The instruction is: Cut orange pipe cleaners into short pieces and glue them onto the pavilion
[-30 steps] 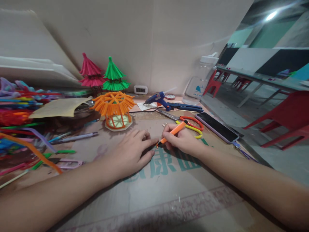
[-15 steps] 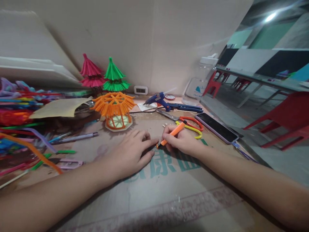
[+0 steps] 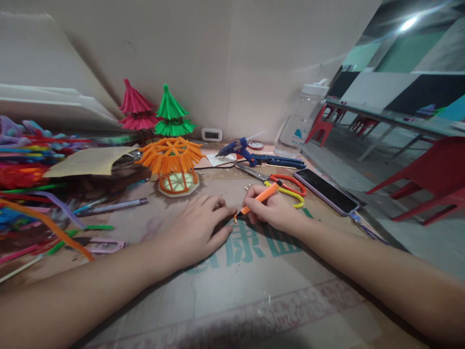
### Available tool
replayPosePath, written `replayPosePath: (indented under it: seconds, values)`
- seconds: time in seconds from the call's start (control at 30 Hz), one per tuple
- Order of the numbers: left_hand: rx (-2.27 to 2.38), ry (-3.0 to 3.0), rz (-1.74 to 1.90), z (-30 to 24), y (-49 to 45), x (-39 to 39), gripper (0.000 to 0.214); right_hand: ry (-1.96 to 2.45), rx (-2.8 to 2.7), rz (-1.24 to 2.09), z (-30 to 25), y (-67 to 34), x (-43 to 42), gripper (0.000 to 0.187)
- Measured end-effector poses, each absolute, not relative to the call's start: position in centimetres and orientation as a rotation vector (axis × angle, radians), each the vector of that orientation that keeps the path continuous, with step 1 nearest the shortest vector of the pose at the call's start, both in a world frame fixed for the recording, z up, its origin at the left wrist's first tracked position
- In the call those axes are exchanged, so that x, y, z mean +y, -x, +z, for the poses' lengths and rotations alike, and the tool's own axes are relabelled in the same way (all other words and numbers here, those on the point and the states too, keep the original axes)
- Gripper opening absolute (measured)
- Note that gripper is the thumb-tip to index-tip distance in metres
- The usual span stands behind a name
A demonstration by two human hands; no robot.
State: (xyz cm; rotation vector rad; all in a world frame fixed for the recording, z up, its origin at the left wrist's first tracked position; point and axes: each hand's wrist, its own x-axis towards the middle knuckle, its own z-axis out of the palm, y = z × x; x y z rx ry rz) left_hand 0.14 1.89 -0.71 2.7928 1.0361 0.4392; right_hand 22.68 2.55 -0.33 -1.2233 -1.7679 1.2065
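Desk [image 3: 232, 295]: topped with a sheet printed in green characters.
Right hand [image 3: 272, 208]: pinching the orange marker [image 3: 259, 199] between thumb and fingers.
Left hand [image 3: 199, 225]: palm down, thumb and forefinger parted, forefinger nearly at the marker's tip.
Marker's place: between the two hands, low over the desk.
Marker's aim: black tip left and toward the person; long axis slants to the far right, upper end raised.
Since half a second ago: tip shifted slightly away from the person, baring more of a small orange bit [image 3: 235, 219].
Just beyond: scissors [image 3: 258, 176], orange pavilion-like model [image 3: 173, 154].
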Motion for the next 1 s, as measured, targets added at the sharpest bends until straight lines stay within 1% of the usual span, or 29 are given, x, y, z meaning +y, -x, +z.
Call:
replayPosePath:
  seconds: [1.0]
  values:
    - [1.035,-2.784,0.439,-0.84,-0.03,2.01,0.035,1.197,-1.808,1.237,-0.33,-22.72,2.55,0.018]
